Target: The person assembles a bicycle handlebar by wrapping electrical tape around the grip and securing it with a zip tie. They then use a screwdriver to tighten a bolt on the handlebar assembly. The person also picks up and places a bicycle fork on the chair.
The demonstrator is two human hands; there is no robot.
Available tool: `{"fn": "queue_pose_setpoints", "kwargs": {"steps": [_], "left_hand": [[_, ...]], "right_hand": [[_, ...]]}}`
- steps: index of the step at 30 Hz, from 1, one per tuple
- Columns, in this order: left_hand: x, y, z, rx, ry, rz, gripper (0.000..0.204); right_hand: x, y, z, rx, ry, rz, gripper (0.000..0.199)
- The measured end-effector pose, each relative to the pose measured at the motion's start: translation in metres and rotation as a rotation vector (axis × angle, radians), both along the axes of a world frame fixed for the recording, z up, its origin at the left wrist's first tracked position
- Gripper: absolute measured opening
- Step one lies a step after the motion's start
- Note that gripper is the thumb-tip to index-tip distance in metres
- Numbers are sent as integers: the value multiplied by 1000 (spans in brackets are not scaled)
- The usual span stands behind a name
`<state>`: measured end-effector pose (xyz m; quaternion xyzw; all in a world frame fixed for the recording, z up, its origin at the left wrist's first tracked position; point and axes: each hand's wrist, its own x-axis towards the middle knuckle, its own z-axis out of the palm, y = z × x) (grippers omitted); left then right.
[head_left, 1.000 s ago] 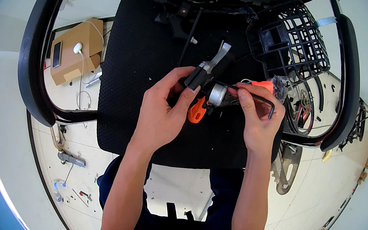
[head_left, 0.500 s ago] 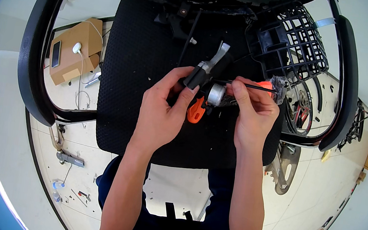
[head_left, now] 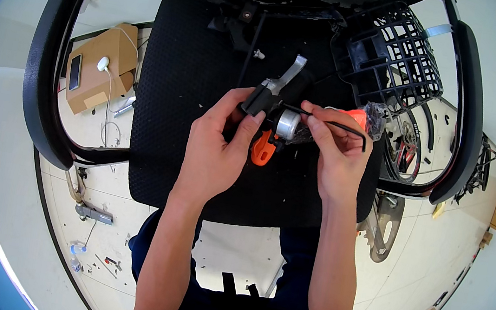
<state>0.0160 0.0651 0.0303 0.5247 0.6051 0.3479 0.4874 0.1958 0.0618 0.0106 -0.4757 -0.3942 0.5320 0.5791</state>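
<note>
My left hand (head_left: 217, 144) is closed round a brake lever (head_left: 261, 100) with a black body and a silver blade that points up and away. Between the fingertips of my right hand (head_left: 340, 162) is a black L-shaped hex key (head_left: 347, 128). Its long arm reaches left to the side of the lever's body; whether the tip sits in a bolt cannot be seen. Just below the key's tip is a silver round cap-like part (head_left: 288, 124). An orange plastic piece with a slot (head_left: 263, 149) lies under the lever, near my left thumb.
All this is over a black chair seat (head_left: 165, 110) between two armrests. A black basket (head_left: 397, 55) stands at the far right, beside an orange item in clear wrap (head_left: 359, 117). Black bracket parts (head_left: 235, 25) lie at the back. A cardboard box (head_left: 103, 69) is left of the chair.
The hex key has turned in my right fingers, so its bent short arm now shows, pointing toward me. My left hand and the brake lever have shifted slightly left.
</note>
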Motion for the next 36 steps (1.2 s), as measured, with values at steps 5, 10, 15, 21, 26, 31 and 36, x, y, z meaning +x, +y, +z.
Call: {"fn": "queue_pose_setpoints", "kwargs": {"steps": [5, 10, 15, 21, 26, 31, 36], "left_hand": [[3, -2, -1, 2, -10, -5, 27], [3, 0, 0, 18, -25, -4, 28], [2, -2, -5, 32, -53, -11, 27], [5, -4, -6, 52, -76, -16, 27], [5, -5, -8, 53, -75, -19, 27], [3, -3, -9, 76, -57, -32, 28], [4, -2, -5, -31, -67, -25, 27]], "right_hand": [[3, 1, 1, -72, 60, -17, 13], [-3, 1, 3, -156, -123, -94, 13], [2, -2, -4, -115, -173, -92, 13], [3, -1, -6, -53, -97, -109, 4], [6, -2, -14, -2, -4, -85, 4], [9, 1, -6, 39, -87, -42, 4], [27, 8, 2, -9, -43, -5, 15]]}}
